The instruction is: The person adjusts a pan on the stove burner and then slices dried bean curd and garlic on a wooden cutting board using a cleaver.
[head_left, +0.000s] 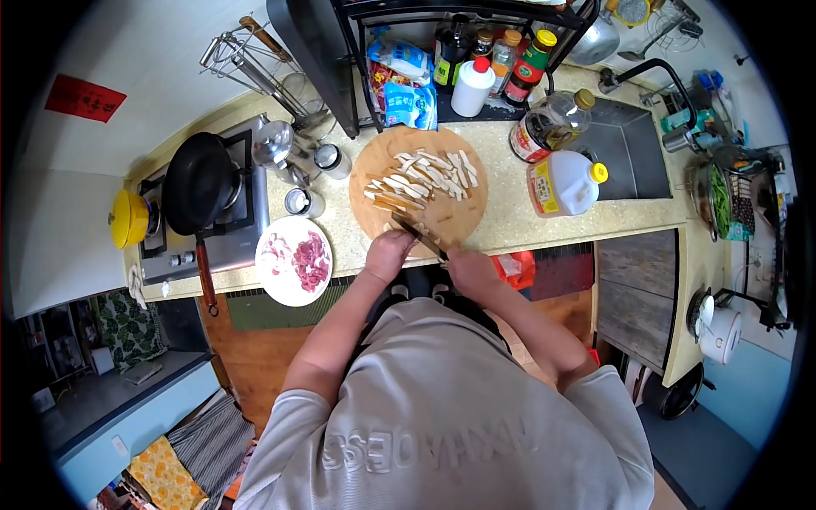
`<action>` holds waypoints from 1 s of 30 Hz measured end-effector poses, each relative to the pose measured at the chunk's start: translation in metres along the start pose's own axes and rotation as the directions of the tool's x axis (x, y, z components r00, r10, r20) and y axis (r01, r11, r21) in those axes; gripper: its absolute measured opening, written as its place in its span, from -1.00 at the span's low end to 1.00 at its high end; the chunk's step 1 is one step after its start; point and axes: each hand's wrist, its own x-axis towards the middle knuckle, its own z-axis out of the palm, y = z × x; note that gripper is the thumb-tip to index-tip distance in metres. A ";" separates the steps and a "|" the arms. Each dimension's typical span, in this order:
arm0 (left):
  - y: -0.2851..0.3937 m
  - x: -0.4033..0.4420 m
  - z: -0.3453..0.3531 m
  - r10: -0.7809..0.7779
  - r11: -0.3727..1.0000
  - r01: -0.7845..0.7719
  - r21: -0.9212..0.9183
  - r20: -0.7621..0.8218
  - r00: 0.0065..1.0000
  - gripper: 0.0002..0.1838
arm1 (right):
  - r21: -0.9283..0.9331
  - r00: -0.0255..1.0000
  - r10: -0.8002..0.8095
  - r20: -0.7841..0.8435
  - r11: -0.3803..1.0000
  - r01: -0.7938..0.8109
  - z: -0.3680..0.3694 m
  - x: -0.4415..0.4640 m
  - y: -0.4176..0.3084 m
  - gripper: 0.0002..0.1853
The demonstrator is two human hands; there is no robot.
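Observation:
A round wooden cutting board (374,153) lies on the counter, with pale sliced strips (425,178) spread over its middle. At the board's near edge, my right hand (466,270) is closed round the handle of a knife (418,235), whose dark blade points up and left over the board. My left hand (391,254) is bent down beside the blade on the board, fingers together over a small pale piece that is mostly hidden. Left of the board, a white plate (291,293) holds sliced pinkish meat (311,262).
A black frying pan (200,183) sits on the stove (255,234), its handle over the counter edge. Two jars (331,160) stand left of the board. Large bottles (561,183) stand to its right, before the sink (629,144). Behind is a black rack (484,109) with bottles and packets.

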 end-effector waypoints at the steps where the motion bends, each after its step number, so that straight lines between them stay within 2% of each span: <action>1: -0.002 0.000 0.000 -0.003 1.000 0.003 0.012 0.023 1.000 -0.90 | 0.013 1.000 -0.002 0.001 1.000 0.002 0.000 0.000 0.001 -0.88; 14: -0.010 0.003 0.002 0.036 0.999 -0.038 0.014 0.118 0.992 -0.91 | 0.091 1.000 0.007 0.031 0.996 -0.009 0.012 0.014 0.006 -0.81; 20: -0.004 0.000 0.000 0.032 0.999 -0.032 0.016 0.012 0.999 -0.90 | 0.080 0.998 0.068 -0.016 0.995 -0.067 0.004 0.011 0.001 -0.83; 24: 0.012 0.007 -0.024 -0.018 1.000 0.019 0.012 -0.098 0.995 -0.80 | 0.070 0.994 0.109 0.025 0.991 -0.110 -0.010 0.007 -0.002 -0.81; 27: 0.002 0.005 -0.038 -0.015 0.999 0.023 0.039 -0.211 0.977 -0.77 | 0.070 0.998 0.052 0.021 0.996 -0.054 -0.015 0.002 -0.009 -0.79; 30: -0.026 -0.008 -0.033 0.028 0.999 -0.025 0.038 -0.058 0.998 -0.79 | 0.136 1.000 0.022 -0.013 0.990 -0.020 0.003 0.002 -0.010 -0.79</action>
